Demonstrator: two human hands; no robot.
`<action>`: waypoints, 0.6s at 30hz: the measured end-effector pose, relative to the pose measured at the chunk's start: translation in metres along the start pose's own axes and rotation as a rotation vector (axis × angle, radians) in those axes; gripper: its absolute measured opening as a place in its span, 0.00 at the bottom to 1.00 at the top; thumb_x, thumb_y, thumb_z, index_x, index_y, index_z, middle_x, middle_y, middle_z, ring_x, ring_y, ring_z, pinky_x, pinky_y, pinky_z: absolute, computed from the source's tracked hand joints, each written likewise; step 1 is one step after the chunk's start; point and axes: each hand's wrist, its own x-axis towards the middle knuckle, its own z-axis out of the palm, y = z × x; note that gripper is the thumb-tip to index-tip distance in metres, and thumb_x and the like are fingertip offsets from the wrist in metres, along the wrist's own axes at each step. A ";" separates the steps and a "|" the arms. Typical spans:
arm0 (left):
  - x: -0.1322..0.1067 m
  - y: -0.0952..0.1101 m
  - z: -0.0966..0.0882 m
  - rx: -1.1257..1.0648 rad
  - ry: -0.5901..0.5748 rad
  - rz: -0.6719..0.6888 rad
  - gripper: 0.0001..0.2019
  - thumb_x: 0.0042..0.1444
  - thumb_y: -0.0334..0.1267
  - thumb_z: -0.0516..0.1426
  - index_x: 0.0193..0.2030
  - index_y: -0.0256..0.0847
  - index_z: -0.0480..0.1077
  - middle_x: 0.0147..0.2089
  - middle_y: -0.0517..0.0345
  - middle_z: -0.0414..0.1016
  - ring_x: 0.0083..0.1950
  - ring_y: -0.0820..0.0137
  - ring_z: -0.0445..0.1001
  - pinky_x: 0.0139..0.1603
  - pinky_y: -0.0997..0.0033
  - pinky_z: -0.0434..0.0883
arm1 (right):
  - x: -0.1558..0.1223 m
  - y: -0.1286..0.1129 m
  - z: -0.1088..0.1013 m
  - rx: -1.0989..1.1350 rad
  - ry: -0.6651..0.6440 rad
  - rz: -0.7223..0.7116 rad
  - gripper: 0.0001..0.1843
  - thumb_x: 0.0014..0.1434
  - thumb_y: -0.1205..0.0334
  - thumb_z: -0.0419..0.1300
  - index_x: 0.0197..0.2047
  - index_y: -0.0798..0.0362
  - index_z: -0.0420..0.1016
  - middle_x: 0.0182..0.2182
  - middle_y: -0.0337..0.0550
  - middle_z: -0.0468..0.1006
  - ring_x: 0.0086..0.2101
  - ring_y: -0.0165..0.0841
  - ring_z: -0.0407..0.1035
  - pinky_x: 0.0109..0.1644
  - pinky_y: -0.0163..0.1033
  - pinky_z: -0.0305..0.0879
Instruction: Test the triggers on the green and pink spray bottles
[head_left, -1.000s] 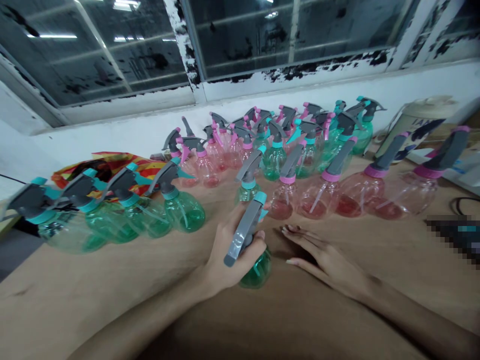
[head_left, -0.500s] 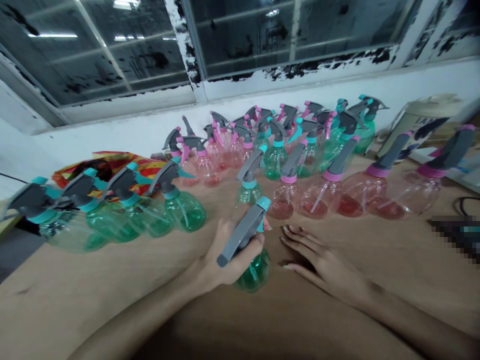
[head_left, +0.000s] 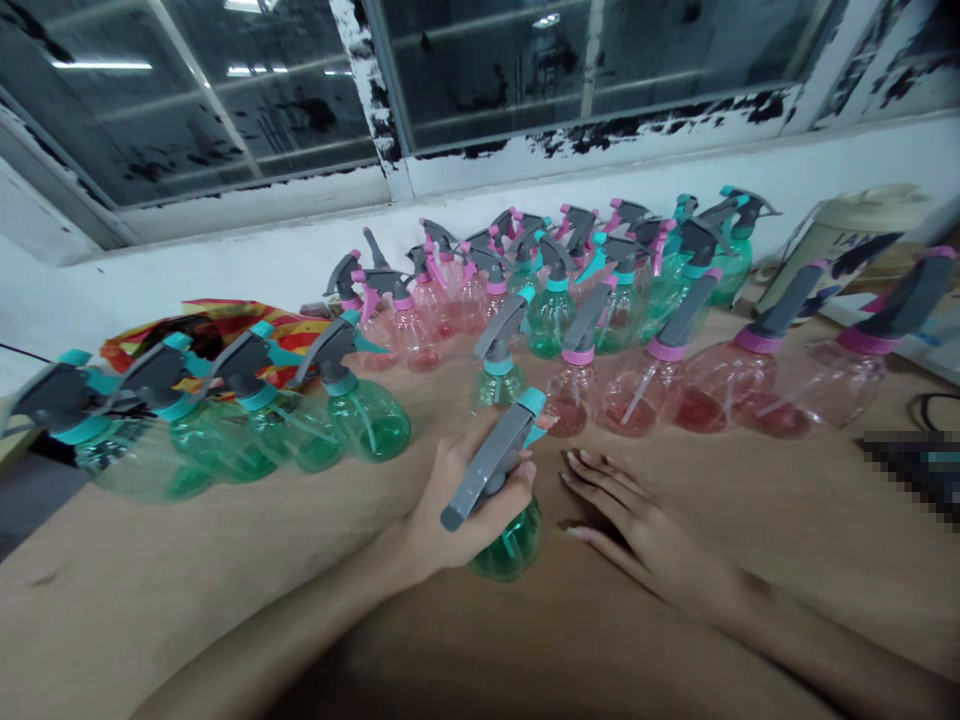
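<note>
My left hand is closed around the neck of a green spray bottle, which has a grey head and a turquoise nozzle pointing away from me. Dark green liquid shows in its lower half, and the bottle appears to stand on the table. My fingers partly hide the trigger and collar. Flat on the table just right of that bottle lies my right hand, fingers stretched out, holding nothing. Directly beyond my left hand stands another green spray bottle. A pink spray bottle is beside it.
On the left, several green spray bottles form a row. More pink spray bottles line the right. A mixed cluster stands against the wall, near a cream jug. A red and yellow bag lies behind the left row on the wooden table.
The spray head in my left hand has shifted slightly right and turned a little, its nozzle swinging to the right. My right hand stays in place.
</note>
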 end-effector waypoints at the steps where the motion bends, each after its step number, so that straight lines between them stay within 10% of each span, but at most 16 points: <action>1: 0.000 0.000 0.000 -0.002 -0.005 0.005 0.09 0.54 0.35 0.54 0.43 0.42 0.68 0.29 0.59 0.71 0.35 0.67 0.75 0.44 0.64 0.74 | 0.000 0.000 0.000 -0.007 -0.003 -0.004 0.27 0.64 0.53 0.52 0.63 0.53 0.60 0.61 0.48 0.63 0.61 0.41 0.55 0.63 0.54 0.55; 18: -0.001 -0.001 -0.004 0.049 -0.026 -0.015 0.09 0.59 0.41 0.52 0.44 0.42 0.66 0.30 0.59 0.72 0.31 0.69 0.73 0.37 0.68 0.72 | 0.000 -0.001 -0.001 -0.034 0.020 -0.018 0.27 0.64 0.52 0.50 0.63 0.52 0.59 0.60 0.47 0.65 0.61 0.42 0.55 0.62 0.55 0.57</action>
